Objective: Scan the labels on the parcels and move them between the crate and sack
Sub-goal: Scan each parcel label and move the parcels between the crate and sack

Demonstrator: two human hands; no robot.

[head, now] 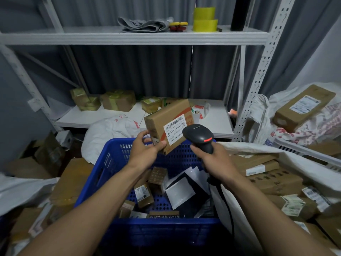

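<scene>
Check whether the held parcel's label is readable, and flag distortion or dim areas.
Head view: white label on the brown cardboard parcel shows large characters clearly, fine print blurred; white metal shelf uprights bow from wide-angle distortion; frame edges dim and soft.

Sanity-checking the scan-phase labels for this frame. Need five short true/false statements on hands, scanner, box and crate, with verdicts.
1. The left hand holds a box above the crate. True.
2. The scanner is in the left hand. False: the right hand grips it.
3. The box's label faces the camera. True.
4. The crate is empty. False: several parcels lie in it.
5. Yellow tape rolls sit on the top shelf. True.
</scene>
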